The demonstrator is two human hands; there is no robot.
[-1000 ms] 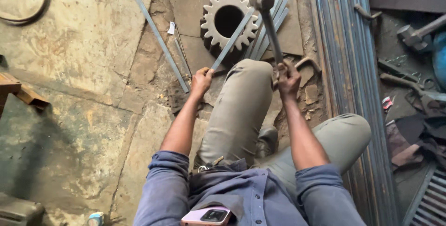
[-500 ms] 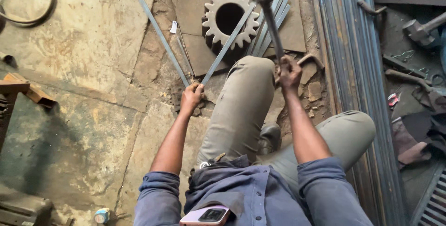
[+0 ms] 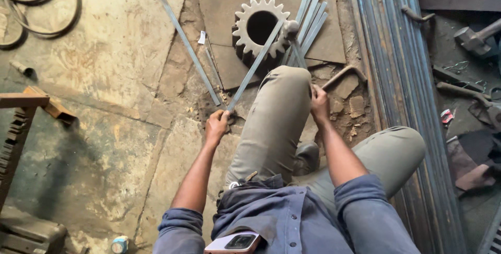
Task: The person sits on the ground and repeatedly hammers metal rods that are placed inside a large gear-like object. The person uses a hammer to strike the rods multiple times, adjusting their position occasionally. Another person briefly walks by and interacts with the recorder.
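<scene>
Head view: the left hand (image 3: 216, 126) was clenched around the near end of a flat metal strip (image 3: 254, 67), fingers fully wrapped, no gap visible. The strip ran from that hand up and across the toothed gear wheel (image 3: 259, 26), its far end lying over the gear's right rim. The right hand (image 3: 319, 105) was closed tight on the lower handle of a hammer (image 3: 294, 37); the hammer head sat at the gear's right edge, touching or just above the strip there, which of the two could not be told. A bundle of similar strips (image 3: 312, 16) lay just right of the gear. A second loose strip (image 3: 189, 48) lay left of the gear on the stone floor (image 3: 104, 76).
</scene>
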